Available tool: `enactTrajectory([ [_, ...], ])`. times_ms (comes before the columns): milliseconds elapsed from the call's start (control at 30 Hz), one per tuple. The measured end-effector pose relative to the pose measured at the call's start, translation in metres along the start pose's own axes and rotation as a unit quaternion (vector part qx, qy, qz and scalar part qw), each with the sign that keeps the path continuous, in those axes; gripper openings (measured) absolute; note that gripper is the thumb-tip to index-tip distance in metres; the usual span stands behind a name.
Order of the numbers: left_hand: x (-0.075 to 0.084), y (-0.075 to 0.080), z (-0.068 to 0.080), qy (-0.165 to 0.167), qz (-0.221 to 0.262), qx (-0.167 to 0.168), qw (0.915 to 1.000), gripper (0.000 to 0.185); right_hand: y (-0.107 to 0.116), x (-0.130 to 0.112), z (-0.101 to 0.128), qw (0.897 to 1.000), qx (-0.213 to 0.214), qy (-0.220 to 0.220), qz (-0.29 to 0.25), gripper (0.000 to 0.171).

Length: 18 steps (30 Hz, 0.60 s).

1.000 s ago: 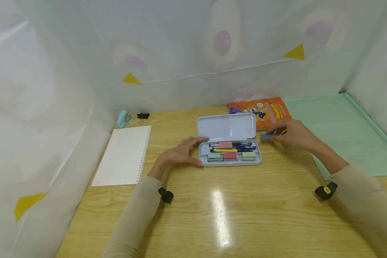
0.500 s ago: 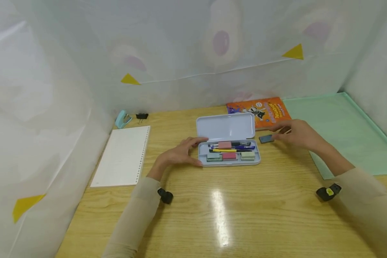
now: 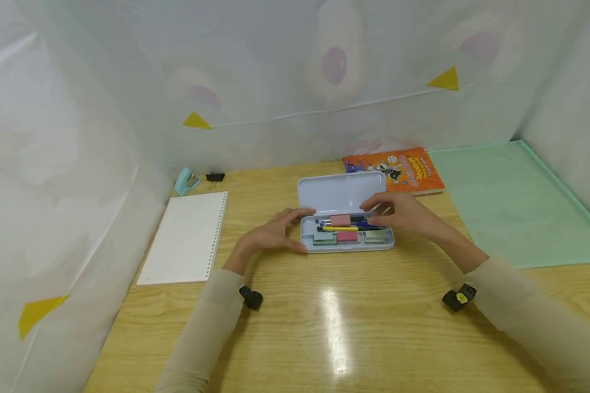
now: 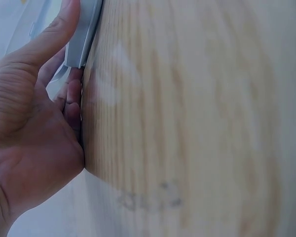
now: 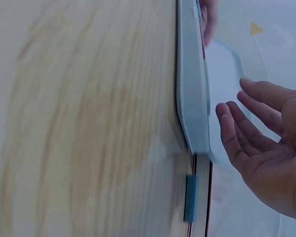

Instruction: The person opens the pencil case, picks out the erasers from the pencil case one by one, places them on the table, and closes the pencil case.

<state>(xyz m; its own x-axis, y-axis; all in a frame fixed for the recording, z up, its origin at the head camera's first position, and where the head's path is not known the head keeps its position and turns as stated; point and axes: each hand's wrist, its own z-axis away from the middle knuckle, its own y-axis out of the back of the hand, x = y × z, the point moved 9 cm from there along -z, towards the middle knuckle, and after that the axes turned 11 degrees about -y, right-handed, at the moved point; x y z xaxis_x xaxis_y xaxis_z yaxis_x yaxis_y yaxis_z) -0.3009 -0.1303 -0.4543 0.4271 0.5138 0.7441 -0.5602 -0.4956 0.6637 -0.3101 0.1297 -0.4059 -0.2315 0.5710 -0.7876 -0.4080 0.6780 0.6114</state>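
A pale blue pencil case (image 3: 344, 249) lies on the wooden table with its lid (image 3: 329, 194) raised at the back. Inside are several pens, one of them yellow and black (image 3: 344, 229), and small blocks like erasers: pink (image 3: 340, 220), red (image 3: 347, 237) and pale green (image 3: 375, 236). My left hand (image 3: 271, 233) holds the case's left end, thumb at the front edge and fingers behind. Over the right end hovers my right hand (image 3: 405, 215), fingers loosely bent around nothing. A blue block (image 5: 191, 197) shows beside the case in the right wrist view; the right hand hides it from the head camera.
An orange book (image 3: 415, 170) lies behind the case, beside a green mat (image 3: 516, 207) at the right. On the left are a white punched-paper pad (image 3: 184, 237), a light blue stapler (image 3: 185, 183) and a black binder clip (image 3: 215, 177). Whitish sheeting surrounds the table.
My right hand has let go of the blue block on the table right of the case and moved left over the case's right end. The left hand has stayed at the left end.
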Motion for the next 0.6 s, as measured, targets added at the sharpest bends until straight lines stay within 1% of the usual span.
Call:
enactTrajectory([
  [200,0.000,0.001,0.000,0.004,0.000,-0.001,1.0000,0.094,-0.026,-0.015,-0.017,1.000,-0.007,0.009,0.018,0.030],
  [267,0.001,0.001,0.001,0.006,0.002,-0.002,1.0000,0.094,-0.032,-0.022,-0.022,0.999,-0.004,0.024,0.033,0.031],
  [433,0.001,0.001,0.001,0.008,0.006,-0.002,0.9999,0.093,-0.042,-0.035,-0.030,0.996,0.006,0.057,0.063,0.027],
  [600,-0.001,0.001,0.000,0.011,0.005,-0.001,0.9999,0.092,-0.046,-0.034,-0.032,0.996,-0.006,0.054,0.064,0.019],
])
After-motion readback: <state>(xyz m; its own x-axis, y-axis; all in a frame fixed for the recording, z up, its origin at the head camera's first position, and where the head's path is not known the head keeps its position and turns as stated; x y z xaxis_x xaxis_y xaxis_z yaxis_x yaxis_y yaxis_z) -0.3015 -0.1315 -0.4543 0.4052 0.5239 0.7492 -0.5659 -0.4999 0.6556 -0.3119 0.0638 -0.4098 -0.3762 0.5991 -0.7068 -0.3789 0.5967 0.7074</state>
